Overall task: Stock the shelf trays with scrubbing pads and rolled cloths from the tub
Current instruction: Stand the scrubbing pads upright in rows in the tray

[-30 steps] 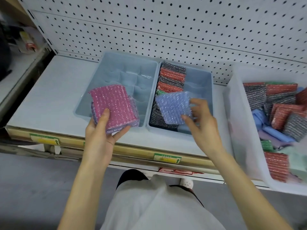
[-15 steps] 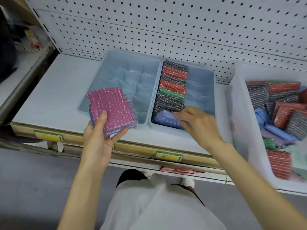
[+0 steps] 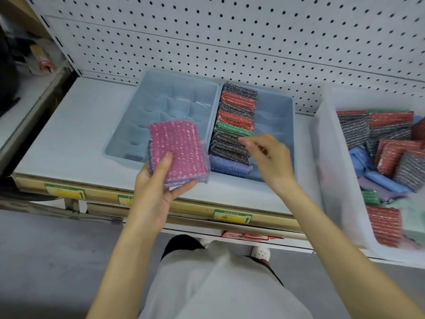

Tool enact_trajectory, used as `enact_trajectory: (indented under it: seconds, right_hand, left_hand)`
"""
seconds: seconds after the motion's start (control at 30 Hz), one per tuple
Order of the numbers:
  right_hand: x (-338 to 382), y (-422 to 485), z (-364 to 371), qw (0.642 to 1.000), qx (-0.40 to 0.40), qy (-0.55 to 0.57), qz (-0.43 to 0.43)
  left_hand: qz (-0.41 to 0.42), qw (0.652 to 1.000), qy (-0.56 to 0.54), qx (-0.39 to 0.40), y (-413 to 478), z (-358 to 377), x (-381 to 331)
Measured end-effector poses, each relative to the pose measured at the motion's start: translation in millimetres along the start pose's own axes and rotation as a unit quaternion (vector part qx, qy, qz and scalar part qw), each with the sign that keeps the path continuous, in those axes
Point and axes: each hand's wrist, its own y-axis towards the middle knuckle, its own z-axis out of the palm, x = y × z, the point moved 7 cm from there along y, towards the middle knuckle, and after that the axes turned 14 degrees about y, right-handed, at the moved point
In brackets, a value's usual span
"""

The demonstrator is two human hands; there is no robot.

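Overall, a white shelf (image 3: 69, 139) bears a translucent tub (image 3: 325, 171) at right and two blue trays side by side to its left. Tub: loose pads (image 3: 391, 120) in red, grey and green, heaped over rolled cloths (image 3: 386, 179) in blue and purple. Left tray (image 3: 179, 97): shows its dividers. Right tray (image 3: 273, 116): the left column is packed with a row (image 3: 234, 125) of pads on edge, grey, red and green, with a blue pad (image 3: 227, 165) at the near end. Left hand (image 3: 156, 196): grips a pink pad (image 3: 177, 148), a purple pad (image 3: 150, 161) beneath it, over the left tray's near corner; thumb on top, fingers curled under. Right hand (image 3: 271, 162): over the right tray, holding nothing, fingers loosely bent, tips above the row's grey pads; contact cannot be told.
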Motion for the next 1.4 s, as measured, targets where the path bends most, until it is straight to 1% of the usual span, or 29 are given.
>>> enact_trajectory:
  seconds: [0.03,0.07,0.1,0.17,0.2,0.27,0.33,0.37,0.43,0.47,0.5,0.53,0.57,0.63,0.67,0.7,0.77,0.8,0.87,0.93,1.1,1.2,1.27,1.33,1.37,1.4]
  right_hand:
    - [5,-3,-1,0.993,-0.01,0.112,0.048]
    - [11,-8,5,0.977,0.006,0.195,0.088]
    - [17,-14,16,0.964,0.037,0.237,0.117]
    - [25,-23,34,0.968,0.072,0.209,0.121]
    - [27,-25,39,0.975,0.063,0.184,0.11]
    - [22,-28,42,0.976,0.033,0.188,0.108]
    - [14,-31,42,0.963,0.022,0.232,0.139]
    - [9,-32,40,0.949,0.006,0.271,0.161]
    - [0,-32,24,0.917,-0.055,0.348,0.187]
    - [-2,-31,12,0.916,-0.085,0.349,0.177]
    - [-3,-29,-2,0.933,-0.105,0.311,0.148]
    - [-4,-27,-14,0.953,-0.105,0.26,0.112]
    - [-5,-26,-21,0.971,-0.087,0.208,0.081]
    - [-7,-28,-20,0.989,-0.03,0.13,0.058]
    - [-9,-30,-18,0.997,-0.01,0.07,0.038]
    - [-6,-32,-14,1.0,0.001,-0.012,-0.004]
    - [3,-33,-3,0.98,0.018,-0.17,-0.104]
    - [8,-33,4,0.967,0.027,-0.214,-0.139]
    - [13,-31,15,0.945,0.05,-0.269,-0.178]
    - [10,-26,22,0.928,0.075,-0.319,-0.179]
    - [9,-26,25,0.894,0.103,-0.392,-0.189]
    - [2,-27,36,0.883,0.135,-0.419,-0.164]
    - [-4,-24,38,0.888,0.157,-0.415,-0.124]
    - [-9,-19,33,0.907,0.179,-0.373,-0.074]
    - [-8,-18,29,0.919,0.183,-0.341,-0.07]
    - [-3,-20,26,0.929,0.172,-0.318,-0.085]
  left_hand:
    - [-0.003,1.0,0.012,0.019,-1,6,2]
    - [-0.005,0.999,0.027,0.038,-2,12,5]
    - [-0.005,0.998,0.042,0.052,-4,18,7]
    - [0.007,0.996,0.066,0.063,-5,28,10]
    - [0.014,0.995,0.073,0.064,-6,31,9]
    - [0.025,0.994,0.083,0.061,-4,32,7]
    - [0.031,0.994,0.086,0.054,-2,29,3]
    - [0.033,0.995,0.082,0.05,0,26,1]
    - [0.029,0.997,0.06,0.035,5,18,-2]
    - [0.028,0.998,0.05,0.024,8,12,-4]
    - [0.029,0.998,0.046,0.011,10,7,-5]
    - [0.03,0.999,0.044,-0.002,12,1,-7]
    - [0.029,0.999,0.041,-0.016,14,-5,-7]
    - [0.025,0.998,0.035,-0.039,16,-15,-7]
    - [0.022,0.998,0.033,-0.048,17,-19,-7]
    - [0.021,0.998,0.031,-0.054,18,-21,-7]
    - [0.019,0.998,0.031,-0.058,19,-23,-6]
    - [0.019,0.998,0.031,-0.058,19,-23,-5]
    - [0.017,0.998,0.031,-0.061,19,-24,-4]
    - [0.016,0.997,0.03,-0.063,18,-26,-3]
    - [0.014,0.997,0.028,-0.075,16,-34,-3]
    - [0.013,0.997,0.027,-0.077,16,-34,-2]
    - [0.012,0.997,0.026,-0.074,16,-31,-2]
    - [0.014,0.997,0.026,-0.07,17,-28,-3]
    - [0.016,0.997,0.026,-0.069,17,-28,-4]
    - [0.017,0.997,0.025,-0.069,17,-27,-4]
